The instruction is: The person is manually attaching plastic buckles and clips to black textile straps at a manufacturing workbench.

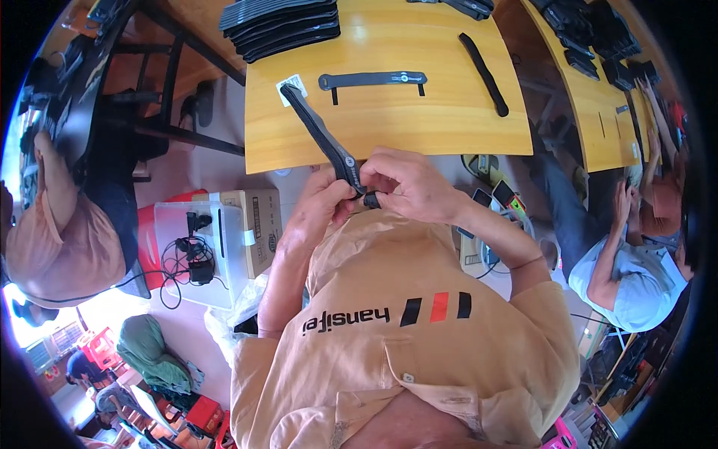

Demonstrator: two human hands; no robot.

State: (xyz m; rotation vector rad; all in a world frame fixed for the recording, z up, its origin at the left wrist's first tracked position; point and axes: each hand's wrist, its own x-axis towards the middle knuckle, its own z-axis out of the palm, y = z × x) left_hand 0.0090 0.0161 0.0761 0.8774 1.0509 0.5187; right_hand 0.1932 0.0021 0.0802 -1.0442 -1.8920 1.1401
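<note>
A long black fabric strap [318, 123] slants from the tabletop toward my body, its near end in my hands. The thumb and fingers of my left hand [321, 203] pinch it near that end. My right hand [407, 183] is closed beside it, fingers bent around a small black end piece [372, 200]. How the two pieces join is hidden by the fingers. The strap's far end rests over a small white printed paper [297, 81] on the yellow table [434, 138]. Beyond my hands, a similar strap [366, 79] with two short tabs lies flat.
A stack of dark straps [280, 30] stands at the table's far left, and another narrow strap [485, 75] lies at the right. Below left are a cardboard box [262, 232] and a clear plastic bin [228, 262] with black cables. Other people sit at both sides.
</note>
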